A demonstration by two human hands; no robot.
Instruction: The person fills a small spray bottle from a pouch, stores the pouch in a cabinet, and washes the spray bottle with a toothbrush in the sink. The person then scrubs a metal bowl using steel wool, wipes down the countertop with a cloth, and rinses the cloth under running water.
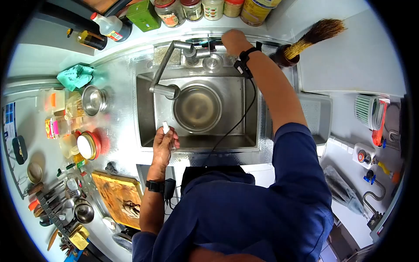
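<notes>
My left hand (165, 142) is over the front left edge of the sink (240, 140), its fingers closed on a small white piece (166, 126) that sticks up past the thumb. I cannot make out what kind of thing it is. My right hand (235, 42) reaches to the ledge behind the sink, right of the faucet (163, 72). Its fingers are turned away and hidden, so any hold does not show. A round metal basin (197, 124) with cloudy water stands in the sink, between my two hands.
A bristle brush (312, 37) stands in a dark holder at the back right. Jars (169, 13) and a green tin (144, 16) line the back shelf. Metal bowls (92, 100) sit left of the sink. A cutting board (115, 196) lies at the lower left. A black cable (244, 114) hangs across the sink.
</notes>
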